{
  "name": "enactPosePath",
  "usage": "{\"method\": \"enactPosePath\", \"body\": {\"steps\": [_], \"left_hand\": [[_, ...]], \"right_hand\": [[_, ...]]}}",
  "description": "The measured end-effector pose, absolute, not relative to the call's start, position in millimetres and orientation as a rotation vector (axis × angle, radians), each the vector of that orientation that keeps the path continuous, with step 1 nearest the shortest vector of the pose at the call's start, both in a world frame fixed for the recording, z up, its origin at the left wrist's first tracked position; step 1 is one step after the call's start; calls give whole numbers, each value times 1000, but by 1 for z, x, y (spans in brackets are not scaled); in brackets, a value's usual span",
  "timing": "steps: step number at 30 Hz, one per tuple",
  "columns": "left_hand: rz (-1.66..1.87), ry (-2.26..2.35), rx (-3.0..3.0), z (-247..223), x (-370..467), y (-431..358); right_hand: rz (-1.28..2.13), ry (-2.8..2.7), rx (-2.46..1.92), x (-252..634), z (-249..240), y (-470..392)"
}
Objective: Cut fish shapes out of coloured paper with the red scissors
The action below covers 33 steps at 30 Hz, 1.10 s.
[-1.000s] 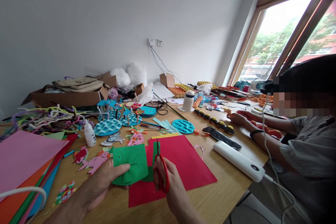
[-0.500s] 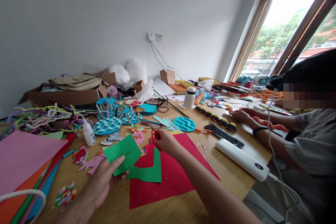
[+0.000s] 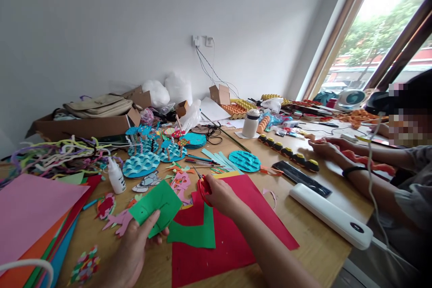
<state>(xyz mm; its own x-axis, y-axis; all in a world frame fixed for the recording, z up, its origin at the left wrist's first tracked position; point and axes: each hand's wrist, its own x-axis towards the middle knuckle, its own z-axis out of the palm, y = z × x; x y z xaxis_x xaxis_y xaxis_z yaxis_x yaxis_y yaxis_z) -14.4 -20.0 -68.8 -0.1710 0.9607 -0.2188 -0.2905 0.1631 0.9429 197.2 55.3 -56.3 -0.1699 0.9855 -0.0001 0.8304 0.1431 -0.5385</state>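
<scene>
Pinched between the thumb and fingers of my left hand (image 3: 140, 236) is a square-cut piece of green paper (image 3: 165, 204) with dark pencil lines drawn on it. My right hand (image 3: 219, 193) grips red-handled scissors (image 3: 203, 189), their blades pointing up and left, apart from the green piece. Below the scissors, a curved green paper offcut (image 3: 195, 231) lies on a large red sheet (image 3: 246, 216). Pink paper scraps (image 3: 182, 184) are scattered just left of the scissors.
Coloured sheets (image 3: 37, 211) and a white glue bottle (image 3: 116, 176) lie to the left. Blue wavy paper discs (image 3: 141, 165) stand behind. On the right are a black phone (image 3: 300, 177), a white power bank (image 3: 330, 216) and another person's arm (image 3: 364, 180).
The view has shifted slightly, so most things on the table sit a little further right. Both hands keep their holds; the green piece has turned slightly.
</scene>
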Motion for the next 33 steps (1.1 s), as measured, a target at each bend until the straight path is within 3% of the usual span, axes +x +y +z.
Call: {"method": "enactPosePath", "body": {"steps": [13, 26, 33], "left_hand": [[1190, 1302, 1018, -81, -10, -21], [829, 1063, 1160, -103, -7, -25], [742, 1082, 1191, -91, -8, -30]], "right_hand": [[671, -2300, -1723, 201, -64, 54], [1136, -1960, -1356, 222, -43, 63], [1272, -1706, -1249, 233, -31, 62]]}}
